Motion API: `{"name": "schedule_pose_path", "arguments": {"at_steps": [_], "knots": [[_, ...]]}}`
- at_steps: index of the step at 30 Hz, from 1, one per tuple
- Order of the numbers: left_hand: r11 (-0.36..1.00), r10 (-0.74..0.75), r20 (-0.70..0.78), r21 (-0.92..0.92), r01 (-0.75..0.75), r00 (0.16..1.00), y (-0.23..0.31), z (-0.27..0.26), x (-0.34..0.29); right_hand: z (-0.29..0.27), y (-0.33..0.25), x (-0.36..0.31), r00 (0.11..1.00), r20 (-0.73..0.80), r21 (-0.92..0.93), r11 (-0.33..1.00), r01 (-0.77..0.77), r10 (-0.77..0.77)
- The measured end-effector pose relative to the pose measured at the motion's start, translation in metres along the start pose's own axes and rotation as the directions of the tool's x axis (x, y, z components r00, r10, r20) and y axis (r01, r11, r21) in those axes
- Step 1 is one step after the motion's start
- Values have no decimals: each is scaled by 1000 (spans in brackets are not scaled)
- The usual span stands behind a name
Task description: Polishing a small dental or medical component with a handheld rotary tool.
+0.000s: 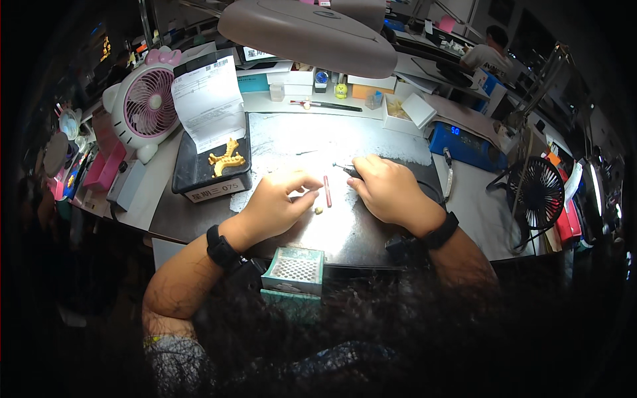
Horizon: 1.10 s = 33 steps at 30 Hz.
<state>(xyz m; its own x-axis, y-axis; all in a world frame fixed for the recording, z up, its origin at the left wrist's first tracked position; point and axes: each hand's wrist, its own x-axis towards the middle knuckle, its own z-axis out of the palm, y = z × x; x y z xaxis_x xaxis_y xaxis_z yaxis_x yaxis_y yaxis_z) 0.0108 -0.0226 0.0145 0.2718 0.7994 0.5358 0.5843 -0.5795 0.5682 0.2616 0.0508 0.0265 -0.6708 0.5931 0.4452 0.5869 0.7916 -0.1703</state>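
Note:
My left hand hovers low over the worktop with loosely curled fingers. Its thumb and forefinger look slightly apart, and I see nothing between them. Close to those fingertips lies a thin red stick; whether they touch it I cannot tell. A small yellowish piece rests just below the thumb. My right hand is closed round a dark pen-shaped tool with a thin metal tip pointing left. Most of that tool is hidden by the fingers. Another thin pointed tool lies beyond my left hand.
A black tray at left holds yellow tooth-shaped castings and a paper sheet. The lamp head hangs overhead. A blue control box and black fan stand right. A perforated green-edged box sits at the front edge.

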Motion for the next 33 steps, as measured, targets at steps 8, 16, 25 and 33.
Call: {"name": "schedule_pose_path", "arguments": {"at_steps": [8, 16, 25, 33], "knots": [[992, 77, 172, 88, -93, 982, 16, 5, -4, 17, 18, -2, 997, 75, -94, 995, 36, -29], [950, 263, 174, 128, -286, 949, 7, 8, -5, 18, 16, -2, 997, 75, -88, 996, 10, -3], [997, -26, 20, -78, 27, 999, 11, 8, -4, 2, -13, 5, 944, -191, 207, 929, 308, -270], [591, -365, 157, -722, 359, 918, 6, 13, -4, 20, -27, 3, 930, -307, 363, 878, 312, -203]]}}
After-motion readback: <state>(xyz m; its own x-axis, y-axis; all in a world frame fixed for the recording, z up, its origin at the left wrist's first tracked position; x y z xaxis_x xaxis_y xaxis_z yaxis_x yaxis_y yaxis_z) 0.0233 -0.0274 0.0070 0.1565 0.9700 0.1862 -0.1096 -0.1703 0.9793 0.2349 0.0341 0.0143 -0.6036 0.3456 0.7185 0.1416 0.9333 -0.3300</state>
